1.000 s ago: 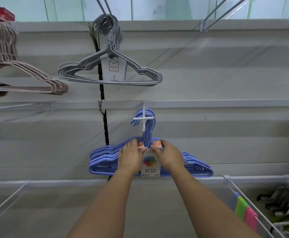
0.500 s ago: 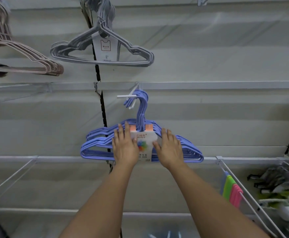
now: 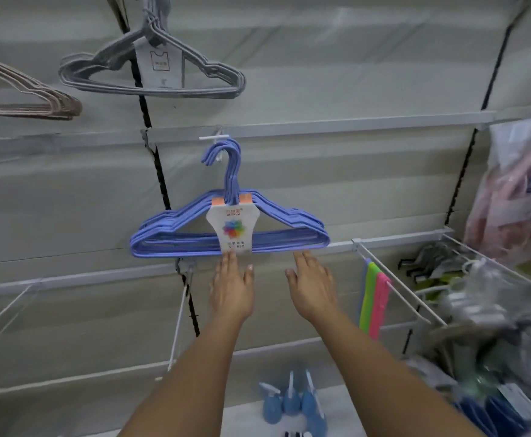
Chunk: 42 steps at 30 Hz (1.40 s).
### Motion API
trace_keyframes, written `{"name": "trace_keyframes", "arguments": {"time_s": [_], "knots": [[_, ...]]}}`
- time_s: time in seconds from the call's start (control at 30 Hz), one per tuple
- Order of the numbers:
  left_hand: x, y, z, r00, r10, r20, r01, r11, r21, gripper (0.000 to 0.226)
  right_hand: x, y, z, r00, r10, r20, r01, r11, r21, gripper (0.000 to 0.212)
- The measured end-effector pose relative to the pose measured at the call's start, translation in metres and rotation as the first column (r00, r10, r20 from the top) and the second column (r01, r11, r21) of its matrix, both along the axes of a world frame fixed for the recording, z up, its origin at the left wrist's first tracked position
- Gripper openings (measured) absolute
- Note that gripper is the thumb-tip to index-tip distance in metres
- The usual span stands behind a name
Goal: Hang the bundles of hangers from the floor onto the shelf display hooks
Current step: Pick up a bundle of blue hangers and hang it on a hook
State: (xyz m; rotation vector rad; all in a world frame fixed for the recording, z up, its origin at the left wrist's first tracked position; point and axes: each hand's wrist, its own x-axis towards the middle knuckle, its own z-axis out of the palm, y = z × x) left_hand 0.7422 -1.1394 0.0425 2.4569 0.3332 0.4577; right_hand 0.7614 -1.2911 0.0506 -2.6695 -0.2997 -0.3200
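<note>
Head cam, only one view here: one blue hanger bundle (image 3: 229, 230) is hanging dead centre off a single white display hook (image 3: 216, 138) at about 12 o'clock from the hands, with one paper label (image 3: 233, 230) on its front. Both hands are empty with fingers spread loose, left hand (image 3: 232, 287) fingertips right at the label's bottom edge, can't tell if touching, and right hand (image 3: 313, 287) just under the bundle's bottom bar around 5 o'clock from it. Two more bundles up top, one grey bundle (image 3: 150, 77) at 11 o'clock and one pinkish bundle (image 3: 37, 99) at 10, plus three bright strips (image 3: 374, 298) at 3 o'clock and blurry stuff lower right I can't make out.
</note>
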Motion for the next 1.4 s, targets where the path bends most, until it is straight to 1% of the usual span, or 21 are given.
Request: {"name": "trace_keyframes", "arguments": {"time_s": [0.2, 0.4, 0.53, 0.63, 0.73, 0.8, 1.1, 1.17, 1.27, 1.4], "knots": [[-0.038, -0.015, -0.048, 0.975, -0.148, -0.166, 0.153, 0.988, 0.021, 0.061, -0.064, -0.03, -0.045, 0.983, -0.15, -0.108, 0.149, 0.989, -0.023, 0.048], [-0.074, -0.052, -0.097, 0.905, -0.319, -0.281, 0.334, 0.943, 0.007, 0.062, -0.141, -0.074, -0.086, 0.914, -0.329, -0.237, 0.344, 0.939, 0.025, 0.039], [-0.098, -0.097, -0.126, 0.829, -0.457, -0.321, 0.467, 0.883, -0.051, 0.062, -0.189, -0.119, -0.115, 0.832, -0.46, -0.312, 0.484, 0.875, 0.002, 0.045], [-0.119, -0.139, -0.143, 0.765, -0.55, -0.336, 0.559, 0.825, -0.079, 0.062, -0.226, -0.155, -0.13, 0.761, -0.554, -0.338, 0.584, 0.812, -0.015, 0.043], [-0.136, -0.18, -0.152, 0.71, -0.612, -0.348, 0.631, 0.773, -0.071, 0.061, -0.259, -0.191, -0.144, 0.687, -0.644, -0.337, 0.669, 0.742, -0.052, 0.042], [-0.145, -0.213, -0.155, 0.668, -0.653, -0.357, 0.682, 0.729, -0.059, 0.061, -0.28, -0.217, -0.148, 0.636, -0.688, -0.348, 0.722, 0.69, -0.045, 0.043], [-0.177, -0.367, -0.163, 0.512, -0.764, -0.392, 0.81, 0.581, -0.074, 0.058, -0.341, -0.346, -0.159, 0.453, -0.803, -0.389, 0.855, 0.514, -0.065, 0.044], [-0.184, -0.398, -0.166, 0.49, -0.779, -0.391, 0.828, 0.557, -0.071, 0.058, -0.349, -0.375, -0.161, 0.435, -0.812, -0.389, 0.868, 0.493, -0.058, 0.046], [-0.192, -0.444, -0.17, 0.437, -0.808, -0.394, 0.847, 0.517, -0.121, 0.062, -0.361, -0.42, -0.165, 0.41, -0.82, -0.399, 0.882, 0.468, -0.057, 0.048], [-0.204, -0.494, -0.176, 0.421, -0.807, -0.413, 0.83, 0.527, -0.184, 0.062, -0.376, -0.471, -0.173, 0.401, -0.811, -0.426, 0.886, 0.462, -0.044, 0.051]]}}
